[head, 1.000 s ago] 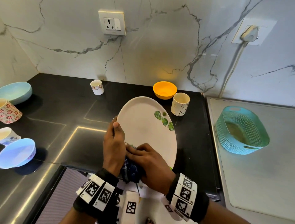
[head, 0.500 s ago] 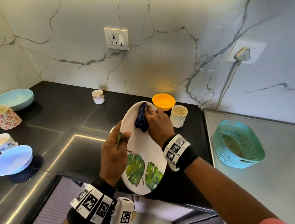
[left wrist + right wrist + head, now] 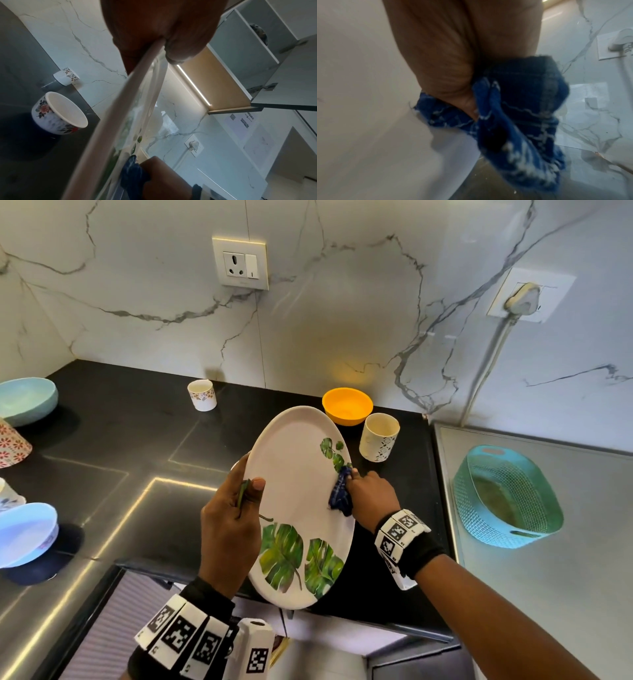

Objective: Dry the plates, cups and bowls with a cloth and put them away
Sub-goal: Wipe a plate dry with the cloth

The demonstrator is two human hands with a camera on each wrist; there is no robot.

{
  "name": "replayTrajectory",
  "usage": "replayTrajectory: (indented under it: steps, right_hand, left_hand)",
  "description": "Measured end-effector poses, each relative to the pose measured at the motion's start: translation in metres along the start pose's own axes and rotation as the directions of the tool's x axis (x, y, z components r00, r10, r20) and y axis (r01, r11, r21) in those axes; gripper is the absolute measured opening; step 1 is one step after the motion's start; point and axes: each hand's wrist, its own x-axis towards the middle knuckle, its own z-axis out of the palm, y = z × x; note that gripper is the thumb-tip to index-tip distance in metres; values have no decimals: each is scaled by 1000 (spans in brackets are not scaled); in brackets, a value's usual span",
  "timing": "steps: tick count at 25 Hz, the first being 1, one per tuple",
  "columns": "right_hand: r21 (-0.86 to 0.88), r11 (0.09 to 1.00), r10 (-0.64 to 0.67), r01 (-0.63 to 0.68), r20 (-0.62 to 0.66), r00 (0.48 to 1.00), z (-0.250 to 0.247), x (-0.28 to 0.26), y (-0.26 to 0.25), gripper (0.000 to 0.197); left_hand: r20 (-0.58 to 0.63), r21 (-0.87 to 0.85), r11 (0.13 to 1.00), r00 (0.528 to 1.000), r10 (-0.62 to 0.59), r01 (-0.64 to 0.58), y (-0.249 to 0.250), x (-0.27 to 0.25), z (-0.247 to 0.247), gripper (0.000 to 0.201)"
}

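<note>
So there's a black counter (image 3: 113,440) running along a white marble wall (image 3: 342,320), and to the right a grey steel surface with a teal basket (image 3: 507,498) sitting on it, well apart from everything else. The main thing is the big oval plate (image 3: 294,474) with green leaf prints, held up tilted over the front edge of the counter, not resting on anything. The left hand (image 3: 229,529) grips its left rim, thumb curled over the face and fingers behind; the left wrist view shows the rim (image 3: 140,70) pinched between thumb and fingers. The right hand (image 3: 371,498) is bunched around a dark blue cloth (image 3: 340,494) and presses it against the plate's right edge, right by the small leaf print; in the right wrist view the cloth (image 3: 513,108) is scrunched in the fingers, bit blurry. At the back edge of the counter, behind the plate, sits an orange bowl (image 3: 347,405), with a white patterned cup (image 3: 378,438) just beside it. A small floral cup (image 3: 202,394) stands by the wall further left. Along the left edge there's a light blue bowl (image 3: 25,402), a red flowered cup (image 3: 12,445) and a pale bowl (image 3: 24,534) nearer the front
</note>
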Motion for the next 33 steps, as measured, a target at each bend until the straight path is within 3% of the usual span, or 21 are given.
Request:
replayTrajectory:
  steps: [3,6,8,11,13,14,16,17,18,20,22,23,26,28,30,31,33]
  right_hand:
    - [-26,999,-26,28,102,994,8,-29,-6,26]
    - [8,997,-73,73,225,972,15,-64,-28,24]
    - [103,988,-138,112,289,947,12,-86,-50,24]
    - [340,925,-296,172,357,886,-2,-104,-65,21]
    - [642,756,-424,127,332,843,-13,-111,-56,9]
    - [771,631,-441,82,269,856,-19,-114,-48,11]
    - [920,386,-331,69,68,941,-30,-114,-29,14]
    - [940,310,-230,139,-68,971,-35,-112,-19,18]
    - [913,318,-131,254,-223,966,-41,-111,-9,23]
    - [708,568,-42,419,-484,874,-51,-107,12,38]
    - [429,805,-87,410,-598,797,-62,-107,29,48]
    - [332,858,-120,391,-612,782,-66,-109,34,48]
    - [168,894,-245,416,-593,767,-64,-116,42,43]
    - [159,868,-306,471,-575,759,-50,-121,42,45]
    - [197,848,-296,492,-594,748,-33,-127,37,46]
    - [206,853,-266,480,-620,738,-23,-132,32,48]
    - [256,870,-160,422,-663,731,-3,-143,16,51]
  left_hand:
    - [-8,10,1000,1000,17,-17,-2,-5,0,47]
    - [-36,10,999,999,38,-38,-2,-9,5,38]
    - [-51,14,998,997,58,-57,-2,-12,7,38]
    - [-53,14,997,996,70,-69,-1,-17,7,54]
    - [-34,23,995,995,93,-93,-1,-16,4,58]
    - [-22,36,993,994,111,-110,-2,-15,3,56]
    - [3,84,986,989,145,-145,-1,-10,-3,47]
    - [26,124,976,984,177,-179,0,-8,-7,45]
    - [63,172,957,972,228,-235,3,-5,-10,43]
    - [158,260,887,923,352,-382,8,0,-15,41]
    - [264,317,788,847,462,-528,13,6,-17,39]
    - [324,337,719,792,518,-608,13,9,-19,38]
    - [498,342,506,609,617,-792,9,15,-25,36]
    - [557,313,476,565,609,-822,6,17,-27,38]
    - [589,361,452,575,569,-816,-4,16,-27,41]
    - [582,439,447,626,519,-779,-10,14,-27,42]
    - [407,625,567,844,350,-536,-18,1,-25,49]
